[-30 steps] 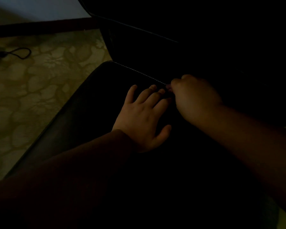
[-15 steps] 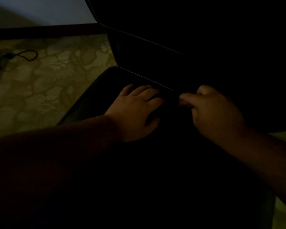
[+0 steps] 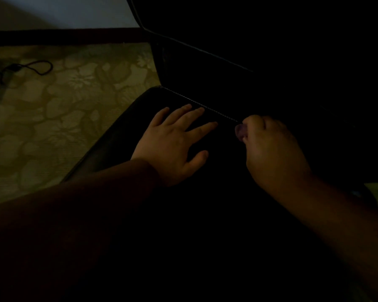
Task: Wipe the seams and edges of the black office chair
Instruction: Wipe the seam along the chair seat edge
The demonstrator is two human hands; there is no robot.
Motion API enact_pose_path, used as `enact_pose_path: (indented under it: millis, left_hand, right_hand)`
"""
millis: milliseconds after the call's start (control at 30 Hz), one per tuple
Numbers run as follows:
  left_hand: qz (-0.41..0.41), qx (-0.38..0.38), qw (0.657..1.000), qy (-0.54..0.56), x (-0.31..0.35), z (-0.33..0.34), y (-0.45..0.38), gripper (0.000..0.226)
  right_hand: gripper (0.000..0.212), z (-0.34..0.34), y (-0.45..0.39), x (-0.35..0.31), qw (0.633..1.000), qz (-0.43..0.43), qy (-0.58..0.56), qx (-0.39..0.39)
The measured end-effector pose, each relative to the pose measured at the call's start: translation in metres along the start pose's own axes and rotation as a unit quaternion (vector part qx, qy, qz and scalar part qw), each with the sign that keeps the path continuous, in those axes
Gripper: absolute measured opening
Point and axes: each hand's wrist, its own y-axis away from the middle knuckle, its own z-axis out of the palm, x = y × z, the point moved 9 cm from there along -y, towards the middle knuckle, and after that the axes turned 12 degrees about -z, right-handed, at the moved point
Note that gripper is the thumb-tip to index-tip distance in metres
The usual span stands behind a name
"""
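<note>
Your right hand (image 3: 271,149), right of centre in the frame, has its fingers curled in tight, pinching a small purplish bit of cloth or wipe (image 3: 240,130) that pokes out at the fingertips. It's too dark to say exactly what that thing is. The pinched tip sits right at the lower end of the pale stitched seam (image 3: 196,103) running diagonally across the middle of the frame, so you're touching or just about touching the stitching there.

Your left hand (image 3: 175,144) is just left of that, lying palm down on the seat with its fingers straight and spread apart, thumb out to the side, holding nothing. The fingertips reach up close to the seam but stop just short of it. A dark reddish sleeve (image 3: 74,214) covers that arm down to the wrist, filling the lower left of the frame; your right forearm is bare.

The black padded leather-look office chair (image 3: 122,131) takes up most of the picture: the seat under both hands, the backrest rising into the upper right, almost lost in shadow.

Off to the left there's a yellowish-green floor with a leafy pattern (image 3: 52,116), and a thin black looped cable (image 3: 31,67) lying on it in the upper left, well apart from the chair. A dark skirting strip (image 3: 63,37) runs along the wall above it.
</note>
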Motion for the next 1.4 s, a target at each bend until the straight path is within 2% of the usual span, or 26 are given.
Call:
enact_pose_path:
  millis: [167, 400, 633, 833, 1000, 1267, 1400]
  left_hand:
    - [-0.004, 0.013, 1.0, 0.004, -0.001, -0.001, 0.0, 0.068]
    - [-0.006, 0.016, 1.0, -0.001, 0.0, -0.001, 0.0, 0.069]
    - [-0.005, 0.015, 1.0, -0.015, 0.002, -0.003, -0.001, 0.073]
    - [-0.007, 0.021, 1.0, -0.02, 0.002, -0.002, -0.002, 0.073]
    - [-0.004, 0.032, 0.999, -0.013, 0.002, -0.001, 0.0, 0.071]
    - [-0.057, 0.029, 0.998, -0.019, -0.005, -0.001, 0.0, 0.076]
    - [-0.052, 0.033, 0.998, -0.018, -0.003, -0.001, 0.0, 0.075]
  right_hand:
    - [0.026, 0.002, -0.018, -0.007, 0.996, -0.015, 0.045, -0.081]
    - [0.024, 0.004, -0.037, -0.006, 0.994, 0.002, 0.062, -0.09]
    - [0.024, 0.003, -0.026, -0.008, 0.984, -0.067, 0.099, -0.133]
    - [0.021, 0.004, -0.044, -0.017, 0.984, -0.063, 0.123, -0.113]
    - [0.027, 0.0, -0.031, -0.019, 0.977, -0.105, 0.127, -0.135]
    - [0.026, 0.012, -0.058, -0.02, 0.987, -0.043, 0.114, -0.102]
    - [0.025, 0.007, -0.044, -0.018, 0.98, -0.084, 0.115, -0.135]
